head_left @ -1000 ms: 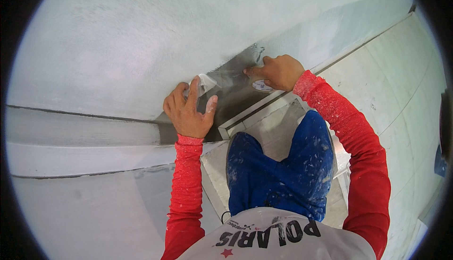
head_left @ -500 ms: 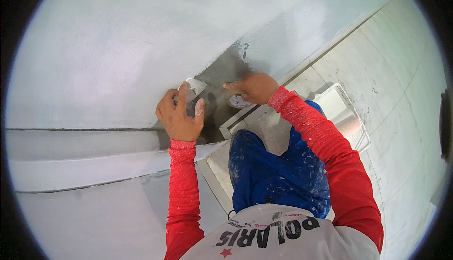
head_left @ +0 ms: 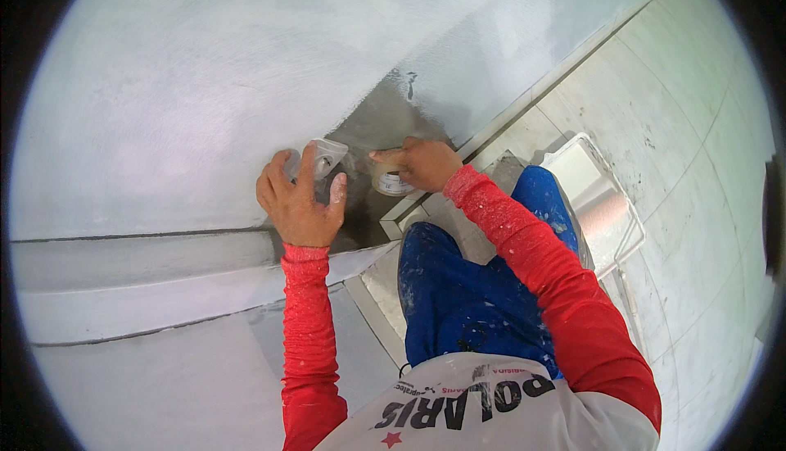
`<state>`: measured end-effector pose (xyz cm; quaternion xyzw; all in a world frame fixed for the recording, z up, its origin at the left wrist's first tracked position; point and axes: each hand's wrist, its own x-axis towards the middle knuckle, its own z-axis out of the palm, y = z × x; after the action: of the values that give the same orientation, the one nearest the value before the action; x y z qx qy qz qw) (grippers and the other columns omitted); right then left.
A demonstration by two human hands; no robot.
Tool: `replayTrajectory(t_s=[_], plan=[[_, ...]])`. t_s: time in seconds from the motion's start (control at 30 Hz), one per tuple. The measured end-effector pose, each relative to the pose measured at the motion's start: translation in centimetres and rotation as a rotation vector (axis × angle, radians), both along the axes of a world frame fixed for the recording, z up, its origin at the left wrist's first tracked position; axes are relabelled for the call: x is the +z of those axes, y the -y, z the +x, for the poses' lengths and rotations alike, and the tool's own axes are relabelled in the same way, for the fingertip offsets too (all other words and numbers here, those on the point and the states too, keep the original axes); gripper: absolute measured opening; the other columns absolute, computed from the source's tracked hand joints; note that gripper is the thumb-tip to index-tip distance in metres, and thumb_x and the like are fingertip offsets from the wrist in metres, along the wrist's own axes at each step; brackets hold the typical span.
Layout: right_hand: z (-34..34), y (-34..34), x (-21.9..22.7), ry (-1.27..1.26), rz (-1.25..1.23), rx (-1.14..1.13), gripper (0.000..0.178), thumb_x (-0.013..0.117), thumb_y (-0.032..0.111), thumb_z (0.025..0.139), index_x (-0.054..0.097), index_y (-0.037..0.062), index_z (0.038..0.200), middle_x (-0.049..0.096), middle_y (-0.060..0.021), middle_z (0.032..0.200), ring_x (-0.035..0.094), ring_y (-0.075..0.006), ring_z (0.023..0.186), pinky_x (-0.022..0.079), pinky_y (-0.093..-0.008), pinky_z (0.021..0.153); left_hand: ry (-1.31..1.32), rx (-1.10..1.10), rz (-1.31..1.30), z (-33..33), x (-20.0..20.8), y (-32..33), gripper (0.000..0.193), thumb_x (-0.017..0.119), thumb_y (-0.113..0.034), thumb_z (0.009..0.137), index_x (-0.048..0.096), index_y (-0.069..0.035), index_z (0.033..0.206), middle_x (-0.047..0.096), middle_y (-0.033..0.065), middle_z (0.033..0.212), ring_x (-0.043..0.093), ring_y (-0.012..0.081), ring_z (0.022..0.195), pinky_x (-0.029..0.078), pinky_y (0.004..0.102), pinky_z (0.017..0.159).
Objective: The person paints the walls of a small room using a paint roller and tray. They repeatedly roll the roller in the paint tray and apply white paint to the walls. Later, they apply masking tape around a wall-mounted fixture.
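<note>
A white wall socket or switch plate (head_left: 330, 156) sits at the edge of a dark grey unpainted patch on the wall. My left hand (head_left: 301, 209) rests over its left side, fingers spread, index finger against the plate and the dusty thumb standing apart. To the right, my right hand (head_left: 422, 164) grips a roll of tape (head_left: 388, 181) with a pale label inside its ring, index finger pointing toward the plate. Whether a strip of tape runs from the roll to the plate is too faint to tell.
A white paint tray (head_left: 594, 193) with a roller stands on the pale tiled floor (head_left: 679, 148), right of my knees in blue trousers (head_left: 467, 303). The pale wall (head_left: 180, 107) fills the upper left; a ledge (head_left: 147, 262) runs along the left below it.
Both hands have shifted slightly left in the picture, as has the plate. The tape roll has tilted, showing more of its tan outer side. My left fingers have moved a little off the plate's face.
</note>
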<state>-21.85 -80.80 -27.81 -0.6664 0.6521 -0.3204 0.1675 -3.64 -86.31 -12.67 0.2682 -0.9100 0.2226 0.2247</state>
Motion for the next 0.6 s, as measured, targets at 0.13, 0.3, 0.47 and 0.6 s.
replayTrajectory(t_s=[0.13,0.3,0.47,0.6], plan=[[0.7,-0.2,-0.5,0.058,0.003,-0.025,0.053,0.057,0.022,0.087,0.047,0.0408,0.136,0.061,-0.0153,0.094,0.066,-0.0322,0.084,0.055,-0.0413,0.072,0.081,-0.013,-0.075,-0.8,0.1,-0.2,0.047,0.062,-0.047,0.082,0.065,-0.016,0.118,0.037,0.0199,0.142,0.025,0.0399,0.135,0.02,0.0546,0.109],[1.7,-0.3,-0.5,0.076,0.011,-0.051,0.054,0.056,0.021,0.087,0.047,0.0394,0.137,0.061,-0.0154,0.097,0.066,-0.0313,0.084,0.055,-0.0404,0.073,0.159,-0.015,-0.173,-0.6,-0.3,1.2,0.046,0.058,-0.053,0.085,0.067,-0.017,0.111,0.027,0.019,0.152,0.012,0.0407,0.143,0.01,0.0557,0.113],[2.5,-0.2,-1.7,0.086,-0.077,-0.131,0.057,0.06,0.021,0.083,0.048,0.0421,0.135,0.06,-0.0124,0.094,0.065,-0.0296,0.079,0.055,-0.0392,0.068,0.229,-0.055,-0.225,-2.2,0.4,1.5,0.047,0.057,-0.056,0.085,0.068,-0.015,0.106,0.023,0.0179,0.154,0.008,0.0403,0.144,0.005,0.0551,0.114],[3.1,-0.1,-2.0,0.094,-0.098,-0.145,0.055,0.061,0.022,0.083,0.049,0.0389,0.134,0.06,-0.0118,0.097,0.066,-0.0294,0.079,0.056,-0.0387,0.067,0.26,-0.058,-0.27,-2.7,0.3,2.4,0.045,0.057,-0.056,0.085,0.068,-0.015,0.098,0.023,0.018,0.154,0.007,0.039,0.145,0.003,0.0541,0.115]])
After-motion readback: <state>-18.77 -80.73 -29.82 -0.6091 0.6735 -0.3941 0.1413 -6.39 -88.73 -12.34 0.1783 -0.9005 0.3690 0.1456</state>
